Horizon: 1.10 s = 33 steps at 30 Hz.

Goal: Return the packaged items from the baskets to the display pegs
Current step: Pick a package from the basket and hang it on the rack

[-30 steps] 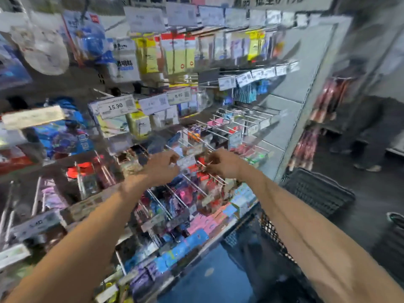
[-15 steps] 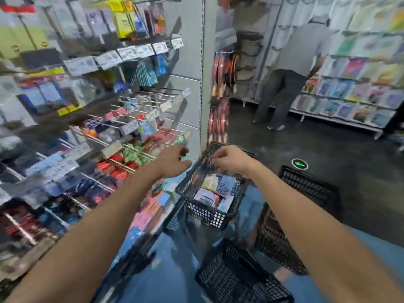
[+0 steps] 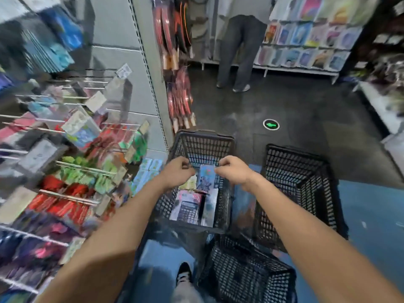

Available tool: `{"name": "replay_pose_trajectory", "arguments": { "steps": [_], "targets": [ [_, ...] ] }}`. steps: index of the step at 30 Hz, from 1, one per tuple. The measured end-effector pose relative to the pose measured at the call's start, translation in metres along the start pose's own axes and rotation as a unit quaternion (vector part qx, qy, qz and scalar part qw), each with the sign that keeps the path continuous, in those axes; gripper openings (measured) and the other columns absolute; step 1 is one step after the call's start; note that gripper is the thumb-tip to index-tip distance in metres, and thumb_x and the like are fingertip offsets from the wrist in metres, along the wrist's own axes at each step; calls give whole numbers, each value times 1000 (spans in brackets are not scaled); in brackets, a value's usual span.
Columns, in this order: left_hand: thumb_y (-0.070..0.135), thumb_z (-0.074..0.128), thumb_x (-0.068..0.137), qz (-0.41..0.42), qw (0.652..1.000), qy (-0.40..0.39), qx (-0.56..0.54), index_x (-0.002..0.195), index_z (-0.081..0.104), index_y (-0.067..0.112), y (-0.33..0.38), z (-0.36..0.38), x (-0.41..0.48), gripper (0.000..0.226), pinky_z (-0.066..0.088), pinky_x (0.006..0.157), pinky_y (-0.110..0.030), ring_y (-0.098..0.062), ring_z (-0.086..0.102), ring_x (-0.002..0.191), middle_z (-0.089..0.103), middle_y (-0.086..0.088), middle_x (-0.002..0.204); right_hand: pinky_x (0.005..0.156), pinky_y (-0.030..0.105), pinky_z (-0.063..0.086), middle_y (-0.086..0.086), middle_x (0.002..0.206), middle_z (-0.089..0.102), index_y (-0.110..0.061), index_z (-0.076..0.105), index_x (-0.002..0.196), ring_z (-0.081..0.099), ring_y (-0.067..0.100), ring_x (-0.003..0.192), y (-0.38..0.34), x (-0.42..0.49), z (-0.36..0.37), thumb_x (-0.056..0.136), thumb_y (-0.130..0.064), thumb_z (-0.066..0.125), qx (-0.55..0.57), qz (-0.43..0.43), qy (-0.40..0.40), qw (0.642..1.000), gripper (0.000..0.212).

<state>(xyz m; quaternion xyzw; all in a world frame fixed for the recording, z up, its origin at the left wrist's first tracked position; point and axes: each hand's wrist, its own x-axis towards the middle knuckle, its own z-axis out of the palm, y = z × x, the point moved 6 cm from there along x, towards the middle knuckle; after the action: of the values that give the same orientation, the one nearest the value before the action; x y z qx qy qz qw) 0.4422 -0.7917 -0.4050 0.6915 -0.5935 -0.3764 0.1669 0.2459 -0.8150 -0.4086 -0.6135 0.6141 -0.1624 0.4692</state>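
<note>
A black mesh basket (image 3: pixel 203 139) sits in front of me and holds several packaged items. A blue package (image 3: pixel 206 177) stands upright in it. My left hand (image 3: pixel 178 172) and my right hand (image 3: pixel 232 171) curl their fingers at its top corners, one on each side. Below it lie a package showing a calculator (image 3: pixel 187 207) and a pale package (image 3: pixel 211 206). The display pegs (image 3: pixel 76 167) run along the left, hung with red, green and pink packs, blurred by motion.
Two more black baskets stand close by, one to the right (image 3: pixel 299 171) and one near my feet (image 3: pixel 244 270). My shoe (image 3: pixel 184 273) is beside it. A person (image 3: pixel 238 51) stands at the far shelves beyond a green floor arrow (image 3: pixel 271 124).
My hands left the pegs and came down into the basket. The view swung right and down from the peg wall to the baskets, and my fingers closed around the blue package.
</note>
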Motion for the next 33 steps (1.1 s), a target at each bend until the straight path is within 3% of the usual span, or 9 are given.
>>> {"name": "replay_pose_trajectory", "arguments": {
  "steps": [1,2,3,7,10,16,23,28,33],
  "targets": [
    [25,66,95,-7,1000,-11,-8,124,54,10,-9,2,25,34,39,76,-28,-19,52,88,57,-2,98,41,21,24,11,78,37,-16,31,91,30,16,58,7,25,7,93,-15,62,30,11,7,999,31],
    [23,66,95,-16,999,-21,-18,126,54,9,-19,6,48,37,38,75,-27,-19,52,88,59,-4,100,41,23,25,11,80,39,18,37,115,33,16,60,14,41,13,94,-16,62,35,40,17,998,47],
    [23,67,94,-24,999,-31,-30,131,53,7,-28,10,67,43,38,76,-26,-19,54,91,60,-7,106,43,23,28,9,81,42,-2,54,98,37,16,64,21,57,21,95,-18,62,47,62,15,997,18],
    [16,59,99,-81,990,-88,-80,150,34,5,-75,43,152,58,47,88,-36,-25,59,106,53,-15,140,55,12,38,-4,76,50,-14,51,78,48,10,70,63,126,57,97,-4,58,90,135,28,986,23],
    [14,58,100,-110,984,-80,-113,156,27,8,-105,69,204,64,47,85,-16,-22,59,109,39,-10,153,81,24,40,-2,104,55,-8,50,119,53,18,100,93,166,82,97,-12,61,109,194,25,975,25],
    [6,58,99,-127,976,-125,-126,110,51,8,-154,139,271,13,40,50,-12,-15,49,70,49,2,83,65,24,39,-10,87,52,-14,46,112,53,13,85,160,239,124,96,-10,60,140,255,83,953,21],
    [17,58,77,-183,946,-146,-225,107,68,17,-188,214,326,32,59,86,-46,-25,67,94,73,-9,102,85,34,52,5,107,61,-15,46,112,58,21,98,221,305,161,94,-7,60,181,290,137,929,24],
    [-1,54,84,-219,932,-108,-268,97,63,16,-188,235,347,23,54,76,-30,-22,67,94,69,-4,94,71,27,47,-1,92,61,-20,46,89,59,15,83,242,334,171,92,1,59,159,297,149,930,25],
    [3,55,88,-258,921,-121,-268,109,54,6,-198,249,364,21,54,71,-27,-21,65,92,65,-6,97,87,43,57,8,114,67,-15,50,119,67,26,99,270,355,180,85,-14,68,162,336,155,915,38]
  ]
}}
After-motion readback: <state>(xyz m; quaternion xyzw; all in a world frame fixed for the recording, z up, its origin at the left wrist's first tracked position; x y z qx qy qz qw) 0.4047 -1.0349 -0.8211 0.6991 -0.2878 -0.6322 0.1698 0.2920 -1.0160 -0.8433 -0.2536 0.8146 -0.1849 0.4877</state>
